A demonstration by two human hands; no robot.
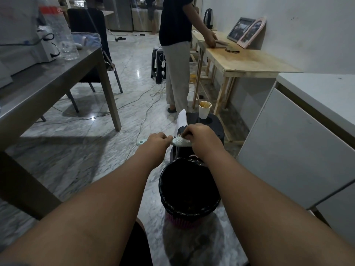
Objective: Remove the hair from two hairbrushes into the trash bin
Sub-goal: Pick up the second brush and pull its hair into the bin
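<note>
A pale mint hairbrush [179,141] is held level above the floor, just beyond the trash bin [189,212]. My left hand [156,141] grips its handle, whose end pokes out to the left. My right hand [199,136] covers the bristle head, fingertips pinched among the bristles; whether hair sits between them cannot be told. The bin is pink-sided with a black liner and stands open below my forearms. A second hairbrush is not in sight.
A black stool [209,124] behind the brush carries a paper cup [204,110] and a white paper. A grey table [57,81] stands left, a white cabinet [299,143] right. A person [176,54] stands at a wooden bench [249,60]. Cables cross the marble floor.
</note>
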